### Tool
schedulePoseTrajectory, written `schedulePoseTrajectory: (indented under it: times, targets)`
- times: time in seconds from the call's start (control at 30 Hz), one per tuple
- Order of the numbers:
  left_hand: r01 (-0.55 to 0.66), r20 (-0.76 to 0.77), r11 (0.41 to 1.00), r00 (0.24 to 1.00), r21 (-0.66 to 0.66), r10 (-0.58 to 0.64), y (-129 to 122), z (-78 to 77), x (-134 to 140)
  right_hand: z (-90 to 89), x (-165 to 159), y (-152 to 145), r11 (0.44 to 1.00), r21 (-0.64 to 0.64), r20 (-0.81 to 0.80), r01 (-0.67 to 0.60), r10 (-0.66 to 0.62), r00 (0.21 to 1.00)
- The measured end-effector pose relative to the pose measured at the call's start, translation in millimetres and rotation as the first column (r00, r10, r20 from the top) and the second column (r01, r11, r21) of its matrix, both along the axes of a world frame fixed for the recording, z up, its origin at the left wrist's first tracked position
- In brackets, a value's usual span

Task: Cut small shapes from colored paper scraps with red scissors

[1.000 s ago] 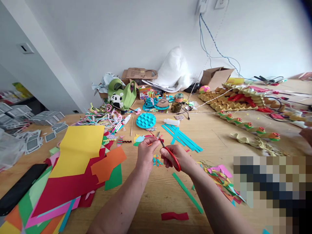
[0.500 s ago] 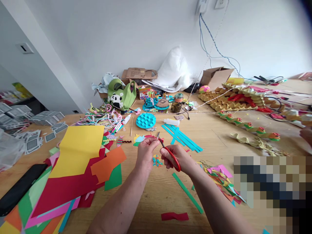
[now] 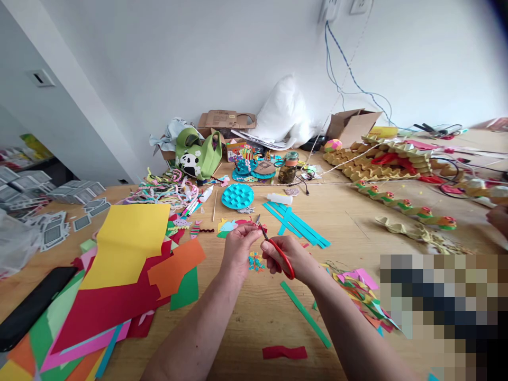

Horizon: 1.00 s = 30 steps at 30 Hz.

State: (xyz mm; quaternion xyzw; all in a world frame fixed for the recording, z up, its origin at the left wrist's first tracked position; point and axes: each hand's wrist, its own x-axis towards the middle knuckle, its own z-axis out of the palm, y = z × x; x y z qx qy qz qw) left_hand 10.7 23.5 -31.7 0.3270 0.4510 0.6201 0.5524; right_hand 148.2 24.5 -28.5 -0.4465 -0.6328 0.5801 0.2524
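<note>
My right hand (image 3: 283, 254) is wrapped round red-handled scissors (image 3: 282, 259), whose blades point up and left toward my left fingertips. My left hand (image 3: 240, 243) is closed in a pinch beside the blade tips; what it pinches is too small to make out. Just under the hands lies a little heap of blue and orange paper scraps (image 3: 256, 262). Beyond the fingers are colourful paper fish shapes (image 3: 228, 227), partly covered by my left hand. Blue paper strips (image 3: 296, 225) lie past my right hand, and a green strip (image 3: 305, 315) lies nearer me.
Coloured paper sheets (image 3: 130, 238) and a black phone (image 3: 35, 304) cover the left side. A scalloped blue disc (image 3: 237, 196), white glue bottle (image 3: 280, 199) and lidded jar (image 3: 289, 168) stand further back. Egg cartons (image 3: 357, 159) fill the right; another person's hand (image 3: 498, 218) shows there.
The scissor blades have shifted very slightly beside my left fingertips. Both hands otherwise keep nearly the same place, and the things on the table look unmoved.
</note>
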Motion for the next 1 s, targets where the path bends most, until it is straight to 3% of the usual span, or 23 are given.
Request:
schedulePoseTrajectory:
  times: [1.0]
  targets:
    - [-0.016, 0.032, 0.999, 0.999, -0.034, 0.017, 0.6, 4.2, -1.7, 1.2, 0.4, -1.0, 0.999, -0.045, 0.011, 0.006, -0.005, 1.0]
